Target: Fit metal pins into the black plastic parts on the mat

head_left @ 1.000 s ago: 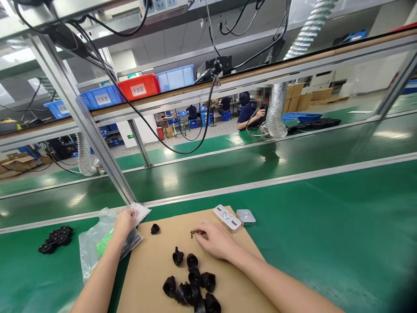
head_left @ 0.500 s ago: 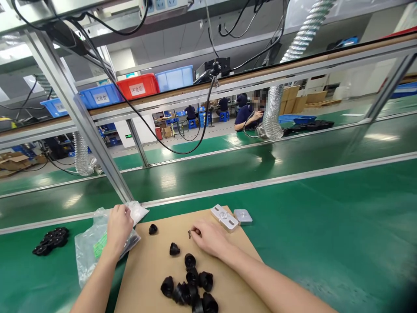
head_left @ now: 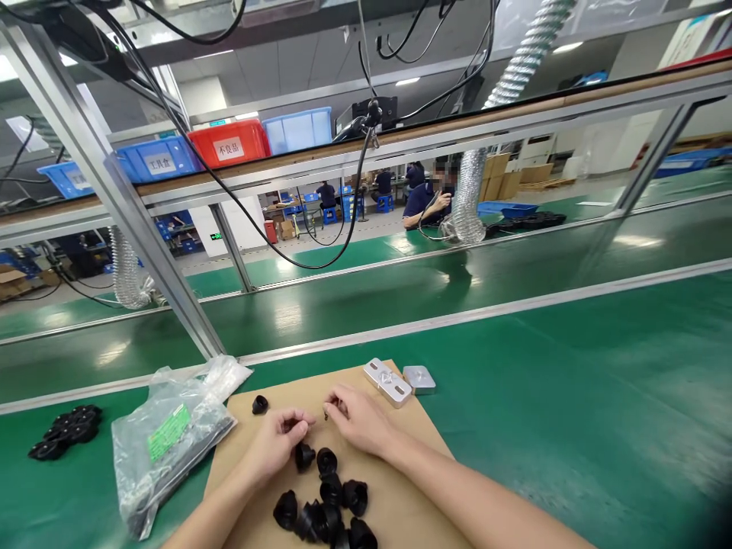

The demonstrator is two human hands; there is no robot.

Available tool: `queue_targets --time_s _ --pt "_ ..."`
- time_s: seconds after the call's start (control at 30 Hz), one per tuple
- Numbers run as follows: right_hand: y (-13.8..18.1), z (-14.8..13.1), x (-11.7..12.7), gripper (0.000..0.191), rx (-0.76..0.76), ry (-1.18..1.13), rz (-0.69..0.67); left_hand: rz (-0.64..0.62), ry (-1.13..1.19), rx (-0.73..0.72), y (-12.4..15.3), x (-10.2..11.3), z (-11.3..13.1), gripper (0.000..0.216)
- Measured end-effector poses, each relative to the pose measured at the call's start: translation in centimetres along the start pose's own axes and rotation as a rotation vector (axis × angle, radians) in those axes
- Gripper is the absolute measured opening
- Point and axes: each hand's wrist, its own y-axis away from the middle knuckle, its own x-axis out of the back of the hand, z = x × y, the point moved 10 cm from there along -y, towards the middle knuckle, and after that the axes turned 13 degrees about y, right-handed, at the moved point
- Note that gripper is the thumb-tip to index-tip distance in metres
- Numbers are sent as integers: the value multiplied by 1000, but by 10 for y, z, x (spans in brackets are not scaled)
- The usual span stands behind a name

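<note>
My right hand [head_left: 361, 421] is closed in a pinch above the brown cardboard sheet [head_left: 400, 465]. A tiny dark part [head_left: 325, 415] shows at its fingertips, too small to name. Facing it, my left hand [head_left: 275, 444] has thumb and forefinger brought together; what they hold, if anything, I cannot make out. Just below the left fingers lies a black cup-shaped part [head_left: 305, 457]. Several more such black parts [head_left: 355, 497] are heaped toward the front of the sheet, and a single black part [head_left: 260, 404] sits behind my left hand.
Left of the sheet lies a clear plastic bag [head_left: 165, 435] with a green label. At the sheet's back right are a slotted metal block [head_left: 387, 383] and a smaller metal block [head_left: 419, 379]. Black parts [head_left: 65, 432] lie far left. An aluminium post [head_left: 154, 259] rises behind the bag.
My left hand has left the plastic bag and moved right and nearer, over the sheet beside my right hand. My right hand keeps its pinch on the tiny dark part. The view has shifted slightly.
</note>
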Motion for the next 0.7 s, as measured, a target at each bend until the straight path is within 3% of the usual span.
queue_targets --time_s 0.13,0.23,0.37,0.7 --pt "7 -20 4 9 110 -81 40 49 427 156 5 -5 -13 44" --pt "12 -33 9 11 182 -141 90 58 642 177 6 -15 -16 40" --pt "15 -41 8 13 224 -175 96 22 709 142 3 -24 -16 35" --pt "10 -32 2 15 159 -198 58 100 768 174 3 -17 -24 38"
